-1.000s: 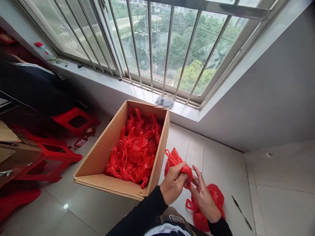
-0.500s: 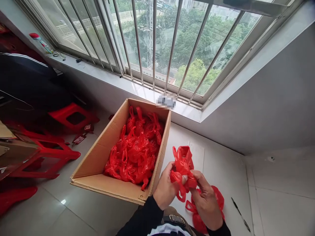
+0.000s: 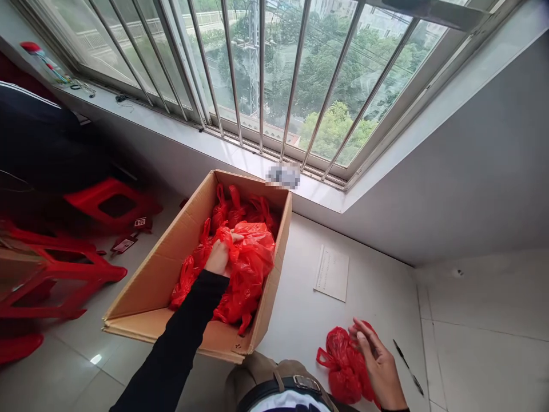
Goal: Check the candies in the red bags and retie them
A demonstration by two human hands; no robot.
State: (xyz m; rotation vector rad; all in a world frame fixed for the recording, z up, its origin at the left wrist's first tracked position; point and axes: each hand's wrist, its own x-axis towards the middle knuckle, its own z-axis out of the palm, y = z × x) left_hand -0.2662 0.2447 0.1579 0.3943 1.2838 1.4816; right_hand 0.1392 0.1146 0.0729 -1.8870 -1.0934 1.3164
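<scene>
My left hand (image 3: 219,256) reaches into a cardboard box (image 3: 148,269), its fingers closed on a red plastic bag (image 3: 251,249). That bag rests over several other knotted red bags (image 3: 189,280) filling the box; what they contain is hidden. On the right, my right hand (image 3: 380,363) has its fingers stretched out and holds nothing. It hovers beside a cluster of red bags (image 3: 344,366) on the white surface, overlapping part of them; whether it touches them I cannot tell.
A pen (image 3: 407,366) and a sheet of paper (image 3: 332,273) lie on the white surface (image 3: 291,303). Behind the box runs a window sill (image 3: 235,155) below a barred window. Red plastic stools (image 3: 64,269) and a person in dark clothing (image 3: 38,137) are at left.
My left hand has carried the red bag leftward from above the white surface into the box. My right hand has let go of it and moved down and right, uncovering the paper.
</scene>
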